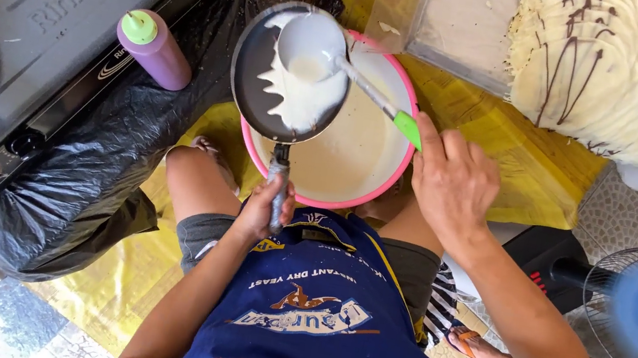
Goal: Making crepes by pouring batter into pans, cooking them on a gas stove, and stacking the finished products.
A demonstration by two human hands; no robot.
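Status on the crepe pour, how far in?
Done: stack of finished crepes on the right. In hand: left hand holds the pan over the pink batter bowl; right hand tips the ladle. Left: batter covers only part of the pan.

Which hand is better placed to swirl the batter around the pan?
Left, probably. The left hand already grips the handle of the pan, held over the pink bowl. The right hand is busy holding the ladle that pours batter.
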